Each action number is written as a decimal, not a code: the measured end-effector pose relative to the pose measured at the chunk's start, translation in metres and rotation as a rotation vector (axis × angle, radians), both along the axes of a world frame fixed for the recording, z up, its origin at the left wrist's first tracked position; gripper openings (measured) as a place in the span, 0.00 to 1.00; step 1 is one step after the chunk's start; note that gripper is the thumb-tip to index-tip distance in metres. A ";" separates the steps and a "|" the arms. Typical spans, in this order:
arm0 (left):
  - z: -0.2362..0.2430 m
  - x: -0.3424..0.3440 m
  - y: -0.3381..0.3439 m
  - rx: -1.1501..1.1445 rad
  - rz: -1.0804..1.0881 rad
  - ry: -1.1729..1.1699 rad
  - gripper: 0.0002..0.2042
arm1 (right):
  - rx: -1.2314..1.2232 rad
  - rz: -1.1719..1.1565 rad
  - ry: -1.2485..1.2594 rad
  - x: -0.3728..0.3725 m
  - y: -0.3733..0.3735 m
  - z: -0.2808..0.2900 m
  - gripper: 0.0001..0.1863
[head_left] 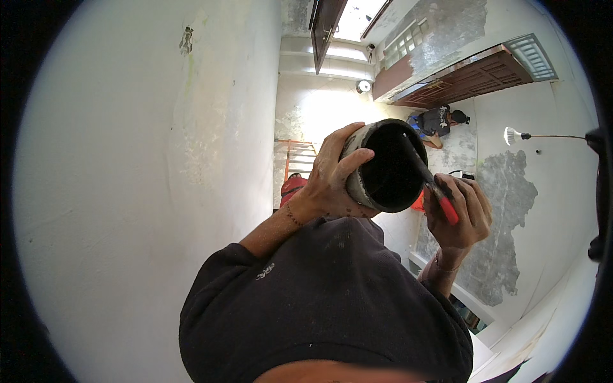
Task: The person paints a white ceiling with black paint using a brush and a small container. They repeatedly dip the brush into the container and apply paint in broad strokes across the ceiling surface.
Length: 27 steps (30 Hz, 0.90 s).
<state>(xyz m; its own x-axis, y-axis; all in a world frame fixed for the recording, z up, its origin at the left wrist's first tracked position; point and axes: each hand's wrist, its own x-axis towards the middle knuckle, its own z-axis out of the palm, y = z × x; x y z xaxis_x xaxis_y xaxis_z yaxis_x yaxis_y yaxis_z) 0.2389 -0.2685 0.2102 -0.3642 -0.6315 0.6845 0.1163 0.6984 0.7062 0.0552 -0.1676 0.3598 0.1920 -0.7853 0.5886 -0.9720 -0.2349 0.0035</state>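
Note:
My left hand [338,169] is wrapped round the side of a round paint can [358,182], with the thumb at its rim. The can is tilted so that its mouth faces up at me, and its inside is coated dark. In my right hand [465,207] is a paintbrush [449,210] with a red handle and a black-smeared front part. Seen nearly edge-on, the brush lies across the right side of the can's rim with its far end over the dark mouth. Dark smudges mark my right fingers.
A bare wall [128,191] rises close on my left. Below are an orange ladder [300,153] and a red item [292,187]. Another person [437,122] crouches by a brown door [469,78]. A bulb [511,135] hangs at right; a white bucket [363,86] stands farther off.

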 end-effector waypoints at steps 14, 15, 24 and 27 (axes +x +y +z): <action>0.003 -0.003 -0.009 -0.020 0.060 0.025 0.55 | 0.222 0.070 -0.462 -0.007 0.013 0.001 0.22; 0.004 -0.004 -0.009 -0.023 0.063 0.028 0.55 | 0.212 0.088 -0.462 -0.008 0.013 0.002 0.22; 0.003 -0.001 -0.013 -0.111 0.025 -0.062 0.58 | 0.146 0.067 -0.398 -0.001 0.016 -0.013 0.20; 0.001 -0.003 -0.014 -0.117 -0.016 -0.081 0.58 | 0.106 0.060 -0.311 0.003 0.019 -0.016 0.19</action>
